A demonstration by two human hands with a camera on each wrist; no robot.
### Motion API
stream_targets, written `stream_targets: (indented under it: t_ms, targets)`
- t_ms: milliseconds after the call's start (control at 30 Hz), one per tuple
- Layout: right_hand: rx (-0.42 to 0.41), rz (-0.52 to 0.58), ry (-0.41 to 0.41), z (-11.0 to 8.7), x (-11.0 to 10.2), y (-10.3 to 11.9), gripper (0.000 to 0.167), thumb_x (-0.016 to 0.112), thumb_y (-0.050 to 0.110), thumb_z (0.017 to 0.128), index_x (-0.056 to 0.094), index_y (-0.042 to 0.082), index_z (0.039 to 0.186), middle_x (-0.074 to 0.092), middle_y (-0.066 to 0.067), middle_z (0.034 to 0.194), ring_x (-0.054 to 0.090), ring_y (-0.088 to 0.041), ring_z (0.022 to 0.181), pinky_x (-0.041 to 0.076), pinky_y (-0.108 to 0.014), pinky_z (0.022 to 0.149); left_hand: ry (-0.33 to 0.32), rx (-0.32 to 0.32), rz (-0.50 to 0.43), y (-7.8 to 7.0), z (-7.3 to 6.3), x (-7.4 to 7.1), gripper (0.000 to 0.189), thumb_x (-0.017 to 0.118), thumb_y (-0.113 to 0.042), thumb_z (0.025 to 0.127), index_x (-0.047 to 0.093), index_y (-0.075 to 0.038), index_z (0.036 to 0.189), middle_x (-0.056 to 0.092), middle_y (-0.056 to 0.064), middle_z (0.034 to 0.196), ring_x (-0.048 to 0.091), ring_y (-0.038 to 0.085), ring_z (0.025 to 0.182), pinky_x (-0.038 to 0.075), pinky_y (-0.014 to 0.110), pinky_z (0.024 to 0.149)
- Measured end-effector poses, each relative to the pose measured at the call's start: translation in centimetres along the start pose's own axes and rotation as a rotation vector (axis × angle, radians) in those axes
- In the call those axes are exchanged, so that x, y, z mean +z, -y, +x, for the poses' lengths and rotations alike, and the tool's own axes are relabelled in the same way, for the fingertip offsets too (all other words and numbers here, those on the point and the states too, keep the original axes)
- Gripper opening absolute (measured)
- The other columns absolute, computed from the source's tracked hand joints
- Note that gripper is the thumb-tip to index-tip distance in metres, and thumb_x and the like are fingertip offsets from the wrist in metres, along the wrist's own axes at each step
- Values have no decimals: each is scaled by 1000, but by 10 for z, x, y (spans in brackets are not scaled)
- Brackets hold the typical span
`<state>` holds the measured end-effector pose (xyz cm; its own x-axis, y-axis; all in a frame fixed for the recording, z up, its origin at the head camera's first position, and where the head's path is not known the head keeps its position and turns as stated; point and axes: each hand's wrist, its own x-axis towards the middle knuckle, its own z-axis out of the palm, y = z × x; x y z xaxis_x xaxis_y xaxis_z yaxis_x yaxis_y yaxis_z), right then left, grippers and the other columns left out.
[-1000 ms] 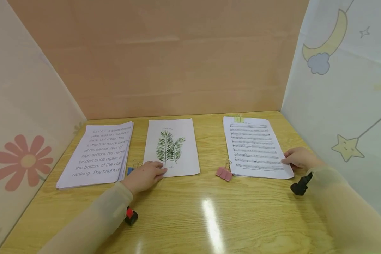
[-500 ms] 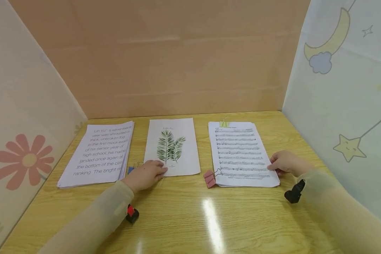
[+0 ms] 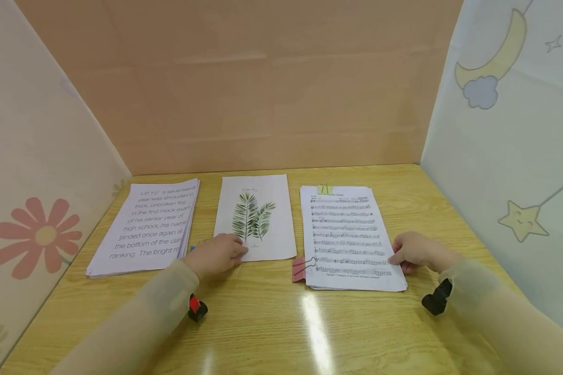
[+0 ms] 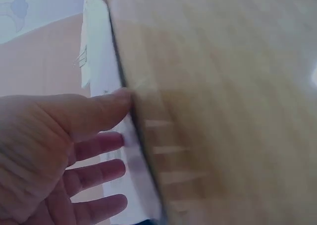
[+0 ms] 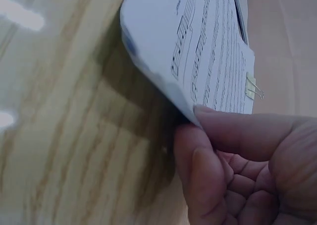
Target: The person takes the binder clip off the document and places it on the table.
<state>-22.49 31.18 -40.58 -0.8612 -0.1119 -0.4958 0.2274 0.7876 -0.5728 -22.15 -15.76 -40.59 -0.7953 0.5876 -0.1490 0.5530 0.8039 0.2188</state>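
On the right in the head view lies a stack of sheet music [image 3: 347, 237], with a yellow binder clip [image 3: 325, 189] on its top edge. My right hand [image 3: 415, 251] pinches the stack's right edge near the lower corner; the right wrist view shows thumb and index finger gripping the lifted paper edge [image 5: 163, 81]. A pink binder clip [image 3: 298, 270] sits at the stack's lower left side, partly overlapped by it. My left hand [image 3: 217, 255] rests at the lower left corner of the palm-leaf print [image 3: 253, 208], its fingers loosely extended over the paper and curling round nothing.
A pile of printed text pages [image 3: 145, 224] lies at the left of the wooden table [image 3: 258, 317]. Between it and the print, a blue binder clip [image 3: 193, 248] is mostly hidden by my left hand. A tan panel [image 3: 262, 104] and white side walls enclose the table.
My right hand has drawn the sheet music left and toward me. The pink binder clip has shifted left and turned with it. My left hand stays in place on the print.
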Motion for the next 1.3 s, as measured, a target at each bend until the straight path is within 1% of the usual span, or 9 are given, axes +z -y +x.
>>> stream_targets:
  t_ms: [100, 200, 333, 433, 633, 800, 967, 1167, 1300]
  targets:
    - [1, -9, 17, -3, 1, 2, 16, 71, 6, 84, 56, 0, 85, 56, -7, 66, 53, -14, 53, 47, -24, 51, 22, 4, 37, -1, 10, -9, 26, 70, -23, 88, 73, -13, 111, 63, 3, 112, 57, 24, 106, 47, 42, 92]
    - [1, -22, 20, -6, 1, 2, 17, 71, 6, 84, 55, 1, 83, 56, -7, 66, 53, -14, 53, 46, -24, 51, 36, -21, 8, -6, 30, -21, 23, 68, -25, 89, 74, -13, 108, 64, 2, 111, 57, 24, 108, 46, 42, 93]
    - [16, -28, 27, -8, 1, 0, 17, 71, 6, 83, 55, 1, 82, 56, -7, 65, 53, -14, 52, 45, -24, 50, 50, -113, -138, -20, 68, -36, 33, 62, -26, 95, 66, -11, 124, 60, 6, 127, 51, 26, 123, 39, 42, 103]
    - [24, -28, 34, -8, 1, -2, 17, 72, 6, 84, 56, 1, 84, 56, -7, 66, 52, -14, 52, 45, -24, 50, 57, -188, -222, -32, 100, -42, 43, 58, -30, 97, 56, -12, 136, 55, 6, 135, 48, 24, 128, 37, 41, 105]
    - [26, -36, 29, -6, 2, -6, 17, 72, 5, 83, 56, 1, 83, 57, -7, 66, 52, -13, 51, 45, -23, 49, 32, -221, -280, -50, 158, -38, 56, 56, -32, 97, 41, -9, 146, 54, 9, 136, 50, 22, 125, 37, 38, 105]
    - [29, -32, 23, -6, 4, -8, 17, 73, 5, 83, 56, 1, 82, 56, -8, 65, 52, -13, 49, 45, -22, 47, -25, -329, -336, -55, 195, -20, 63, 58, -34, 96, 34, -14, 150, 46, 6, 145, 40, 24, 134, 31, 41, 110]
    - [30, -33, 27, -5, 8, -7, 17, 73, 6, 83, 56, 2, 83, 57, -8, 66, 52, -13, 49, 44, -21, 47, -81, -424, -345, -53, 214, -4, 66, 59, -34, 95, 29, -19, 152, 42, 5, 149, 34, 28, 137, 27, 44, 111]
    - [21, -40, 19, -5, 10, -6, 18, 73, 6, 82, 56, 2, 82, 57, -8, 64, 52, -13, 48, 45, -21, 46, -154, -411, -383, -50, 221, 4, 56, 52, -27, 99, 34, -17, 150, 43, 6, 147, 35, 28, 137, 28, 42, 111]
    - [16, -45, 8, -3, 10, -6, 18, 74, 5, 82, 56, 2, 81, 57, -8, 63, 52, -13, 46, 45, -21, 45, -270, -403, -527, -50, 224, 5, 42, 50, -22, 100, 49, -14, 141, 49, 5, 143, 42, 23, 133, 32, 39, 109]
